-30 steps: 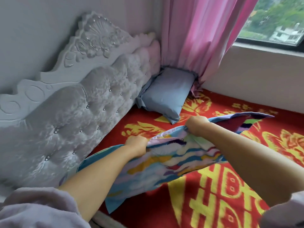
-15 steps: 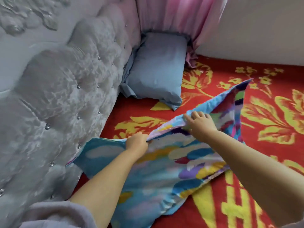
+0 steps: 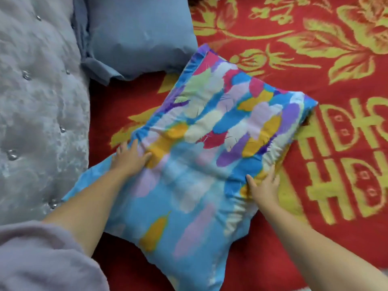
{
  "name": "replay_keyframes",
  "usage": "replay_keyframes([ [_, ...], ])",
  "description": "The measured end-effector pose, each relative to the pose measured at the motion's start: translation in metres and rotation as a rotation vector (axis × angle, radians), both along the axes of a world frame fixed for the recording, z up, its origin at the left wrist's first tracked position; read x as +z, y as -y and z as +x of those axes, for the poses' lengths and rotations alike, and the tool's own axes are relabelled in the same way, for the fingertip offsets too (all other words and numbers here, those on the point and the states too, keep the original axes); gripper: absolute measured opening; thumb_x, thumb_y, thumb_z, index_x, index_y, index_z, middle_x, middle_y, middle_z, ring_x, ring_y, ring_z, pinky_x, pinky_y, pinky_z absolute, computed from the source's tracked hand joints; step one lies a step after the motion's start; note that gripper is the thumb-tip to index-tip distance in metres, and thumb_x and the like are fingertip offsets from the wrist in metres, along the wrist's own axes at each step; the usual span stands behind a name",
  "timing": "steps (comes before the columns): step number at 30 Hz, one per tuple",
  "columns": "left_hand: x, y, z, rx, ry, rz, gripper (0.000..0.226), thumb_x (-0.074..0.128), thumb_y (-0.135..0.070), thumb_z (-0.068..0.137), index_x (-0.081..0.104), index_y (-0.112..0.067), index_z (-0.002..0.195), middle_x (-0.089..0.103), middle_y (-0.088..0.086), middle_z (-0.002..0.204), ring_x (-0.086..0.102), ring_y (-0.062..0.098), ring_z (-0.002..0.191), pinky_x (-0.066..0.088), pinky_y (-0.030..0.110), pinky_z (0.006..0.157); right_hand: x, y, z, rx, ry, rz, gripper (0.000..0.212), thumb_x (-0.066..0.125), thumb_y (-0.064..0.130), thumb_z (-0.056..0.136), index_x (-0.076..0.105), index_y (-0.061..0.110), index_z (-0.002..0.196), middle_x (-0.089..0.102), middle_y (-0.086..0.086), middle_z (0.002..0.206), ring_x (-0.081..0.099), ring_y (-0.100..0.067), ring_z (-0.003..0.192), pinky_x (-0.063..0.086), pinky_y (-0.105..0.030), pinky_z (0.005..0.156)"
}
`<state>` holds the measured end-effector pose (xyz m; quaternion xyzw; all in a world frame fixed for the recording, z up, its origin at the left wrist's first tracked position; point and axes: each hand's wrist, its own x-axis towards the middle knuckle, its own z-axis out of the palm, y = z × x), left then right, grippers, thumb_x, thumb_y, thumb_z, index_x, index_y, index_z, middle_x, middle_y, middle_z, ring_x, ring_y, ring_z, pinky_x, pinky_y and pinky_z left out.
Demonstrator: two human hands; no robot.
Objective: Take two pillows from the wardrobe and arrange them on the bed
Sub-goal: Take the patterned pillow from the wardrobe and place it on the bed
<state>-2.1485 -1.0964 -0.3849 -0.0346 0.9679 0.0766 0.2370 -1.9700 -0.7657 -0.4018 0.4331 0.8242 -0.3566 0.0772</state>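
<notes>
A multicoloured pillow (image 3: 210, 148) with blue, yellow, pink and purple patches lies flat on the red and yellow bedspread (image 3: 315, 70), angled toward the upper right. My left hand (image 3: 130, 158) rests flat on its left edge with fingers spread. My right hand (image 3: 264, 185) lies on its right edge, thumb on top and fingers along the side. A plain blue pillow (image 3: 138, 32) leans at the top against the headboard, its corner almost touching the coloured one.
The grey tufted headboard (image 3: 37, 106) with shiny studs runs down the left side. My lilac sleeve (image 3: 42, 259) fills the bottom left corner. Red bedspread stretches off to the right.
The colourful pillow was held up by its edge in both hands; it has dropped flat onto the bed and my hands now lie on its two sides. The view has tilted down.
</notes>
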Motion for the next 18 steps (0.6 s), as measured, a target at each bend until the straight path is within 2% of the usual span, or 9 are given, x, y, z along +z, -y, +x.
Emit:
replay_keyframes([
  [3,-0.009,-0.002,-0.027,0.112,0.077,0.09,0.089,0.053,-0.064,0.082,0.018,-0.017,0.149,0.03,0.02,0.152,0.03,0.037,0.139,0.024,0.055,0.114,-0.018,0.001,-0.004,-0.302,-0.141,-0.322,0.087,0.066,0.033,0.087,0.011,0.006,0.149,0.032,-0.015,0.151,0.035,-0.029,0.137,0.028,-0.04,0.114],
  [6,-0.005,-0.007,-0.031,0.107,0.104,0.147,0.094,0.065,-0.065,0.072,0.029,-0.018,0.145,0.045,0.016,0.145,0.044,0.032,0.132,0.036,0.049,0.109,-0.029,0.003,-0.015,-0.495,-0.294,-0.539,0.056,0.068,0.021,0.086,0.044,0.002,0.133,0.056,-0.014,0.132,0.056,-0.029,0.119,0.042,-0.047,0.106],
  [7,0.003,-0.01,-0.03,0.083,0.075,0.191,0.091,0.069,-0.063,0.07,0.035,-0.019,0.142,0.05,0.011,0.142,0.049,0.029,0.129,0.04,0.046,0.106,-0.029,0.003,-0.018,-0.495,-0.336,-0.55,0.043,0.067,0.017,0.086,0.053,0.002,0.125,0.061,-0.015,0.125,0.059,-0.03,0.114,0.045,-0.049,0.103],
  [9,0.026,-0.016,-0.024,0.032,-0.03,0.239,0.078,0.071,-0.057,0.07,0.045,-0.022,0.135,0.057,0.007,0.135,0.055,0.027,0.122,0.046,0.04,0.1,-0.021,0.003,-0.021,-0.445,-0.373,-0.498,0.028,0.065,0.014,0.087,0.059,0.007,0.114,0.065,-0.017,0.118,0.061,-0.032,0.109,0.047,-0.049,0.1],
  [12,0.07,-0.016,-0.001,0.045,-0.207,0.254,0.058,0.067,-0.053,0.075,0.052,-0.024,0.123,0.066,0.007,0.121,0.061,0.03,0.112,0.047,0.037,0.088,-0.002,0.0,-0.027,-0.391,-0.383,-0.459,0.029,0.061,0.017,0.089,0.056,0.008,0.116,0.063,-0.017,0.118,0.059,-0.034,0.109,0.047,-0.047,0.098],
  [13,0.083,-0.012,0.011,0.071,-0.251,0.275,0.055,0.067,-0.052,0.077,0.053,-0.024,0.121,0.068,0.007,0.118,0.062,0.03,0.11,0.047,0.037,0.087,0.006,0.0,-0.032,-0.347,-0.391,-0.457,0.028,0.06,0.018,0.09,0.056,0.008,0.116,0.064,-0.015,0.115,0.06,-0.031,0.106,0.049,-0.041,0.095],
  [15,0.103,0.003,0.036,0.151,-0.328,0.356,0.05,0.068,-0.048,0.078,0.053,-0.023,0.118,0.071,0.007,0.11,0.065,0.03,0.105,0.05,0.04,0.088,0.025,0.0,-0.048,-0.223,-0.405,-0.41,0.014,0.06,0.021,0.091,0.059,0.016,0.104,0.063,-0.006,0.101,0.058,-0.024,0.096,0.051,-0.025,0.079],
  [16,0.109,0.011,0.05,0.212,-0.358,0.43,0.048,0.07,-0.044,0.078,0.054,-0.02,0.117,0.071,0.009,0.107,0.065,0.031,0.102,0.051,0.043,0.089,0.034,0.002,-0.057,-0.186,-0.436,-0.387,0.004,0.06,0.021,0.091,0.059,0.019,0.094,0.062,-0.002,0.093,0.056,-0.02,0.092,0.048,-0.023,0.072],
  [18,0.115,0.027,0.076,0.357,-0.426,0.541,0.043,0.073,-0.041,0.077,0.056,-0.018,0.11,0.071,0.011,0.104,0.066,0.033,0.099,0.051,0.048,0.086,0.051,0.009,-0.077,-0.12,-0.516,-0.381,0.004,0.062,0.017,0.089,0.059,0.018,0.091,0.061,0.001,0.087,0.055,-0.016,0.085,0.045,-0.017,0.067],
])
